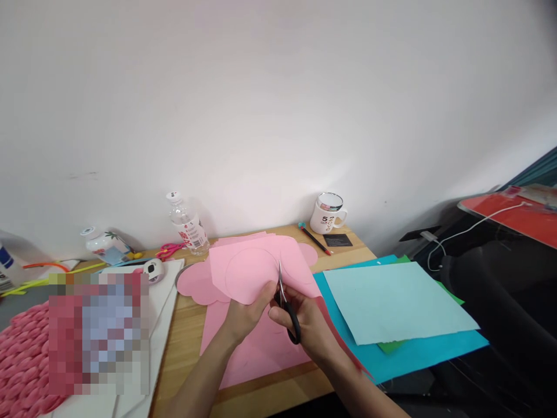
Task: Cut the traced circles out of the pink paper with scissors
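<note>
My right hand (300, 316) is closed around the black handles of a pair of scissors (293, 325). Their metal blades point away from me and lie at a pink sheet of paper (252, 273). A large circle is drawn in thin line on this sheet, and the blades are beside its right edge. My left hand (250, 310) grips the sheet's near edge, thumb on top, just left of the scissors. Beneath lie more pink paper (265, 354) and a rounded pink paper shape (200, 283). My left fingers are mostly hidden under the sheet.
A plastic bottle (187, 226) and a white mug (327, 215) stand near the wall, with a pencil (315, 239) by the mug. Blue paper (391, 366) and a pale sheet (391, 302) overhang the table's right side. A braided pink item (26, 354) lies left.
</note>
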Demonstrator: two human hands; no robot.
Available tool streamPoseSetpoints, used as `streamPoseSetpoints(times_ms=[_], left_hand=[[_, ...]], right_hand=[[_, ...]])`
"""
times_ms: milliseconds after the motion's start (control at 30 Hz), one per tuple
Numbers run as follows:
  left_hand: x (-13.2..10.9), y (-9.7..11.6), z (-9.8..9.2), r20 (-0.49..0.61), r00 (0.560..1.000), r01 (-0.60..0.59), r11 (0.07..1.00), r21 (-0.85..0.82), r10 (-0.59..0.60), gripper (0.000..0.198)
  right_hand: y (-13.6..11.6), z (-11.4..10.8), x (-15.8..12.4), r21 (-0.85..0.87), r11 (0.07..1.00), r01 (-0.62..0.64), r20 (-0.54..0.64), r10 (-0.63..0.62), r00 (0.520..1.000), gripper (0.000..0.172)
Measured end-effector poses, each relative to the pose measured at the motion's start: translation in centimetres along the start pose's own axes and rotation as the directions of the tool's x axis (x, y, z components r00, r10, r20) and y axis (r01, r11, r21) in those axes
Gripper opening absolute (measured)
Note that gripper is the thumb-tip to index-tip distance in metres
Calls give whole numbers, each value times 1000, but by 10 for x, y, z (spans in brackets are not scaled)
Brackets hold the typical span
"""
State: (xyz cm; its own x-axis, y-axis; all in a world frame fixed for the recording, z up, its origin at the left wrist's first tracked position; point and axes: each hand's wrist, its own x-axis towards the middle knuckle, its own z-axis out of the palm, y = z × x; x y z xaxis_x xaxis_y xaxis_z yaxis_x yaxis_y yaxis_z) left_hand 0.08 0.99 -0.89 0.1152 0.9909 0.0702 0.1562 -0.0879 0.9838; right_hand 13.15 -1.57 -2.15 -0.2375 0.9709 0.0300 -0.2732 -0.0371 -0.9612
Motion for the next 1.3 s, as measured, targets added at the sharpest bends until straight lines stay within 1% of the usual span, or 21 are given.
streamPoseSetpoints(times_ms=[133, 233, 400, 600, 733, 800, 833, 933, 1000, 1167, 1300], left_hand=[[0, 1, 0, -11, 1000, -4, 1000, 7, 4, 26], [0, 1, 0, -28, 1000, -15, 1000, 10, 15, 23], [0, 3, -1, -22, 1000, -3, 1000, 0, 3, 19], [1, 14, 0, 49, 999, 6, 999, -33, -5, 21], [0, 17, -1, 155, 988, -6, 998, -60, 15, 32], [0, 16, -1, 184, 983, -9, 998, -60, 20, 36], [0, 14, 0, 173, 985, -14, 998, -58, 23, 36], [-1, 8, 1, 87, 996, -21, 999, -40, 24, 30], [-1, 6, 2, 59, 998, -14, 999, -40, 17, 28], [-1, 8, 2, 97, 995, -10, 998, -62, 16, 30], [0, 11, 1, 100, 995, -18, 998, -65, 25, 30]], right_hand=[[-2, 1, 0, 4, 1000, 3, -1, -3, 1000, 30], [-5, 1, -1, -19, 1000, -9, -1, 9, 1000, 31], [-7, 1, -2, -18, 999, -46, -6, 46, 999, 31], [-2, -2, -2, 0, 999, -37, 10, 37, 999, 28], [2, -3, -2, 2, 999, -47, 4, 47, 999, 27], [2, -3, -2, 11, 998, -63, 2, 63, 998, 29], [2, -3, -2, 16, 998, -66, 0, 66, 998, 29], [0, -4, -2, 15, 998, -64, -1, 65, 998, 29], [0, -4, -2, 13, 998, -62, 1, 62, 998, 28], [1, -6, -2, 19, 998, -59, 19, 59, 998, 24], [2, -8, -2, 15, 997, -77, 12, 77, 997, 20]])
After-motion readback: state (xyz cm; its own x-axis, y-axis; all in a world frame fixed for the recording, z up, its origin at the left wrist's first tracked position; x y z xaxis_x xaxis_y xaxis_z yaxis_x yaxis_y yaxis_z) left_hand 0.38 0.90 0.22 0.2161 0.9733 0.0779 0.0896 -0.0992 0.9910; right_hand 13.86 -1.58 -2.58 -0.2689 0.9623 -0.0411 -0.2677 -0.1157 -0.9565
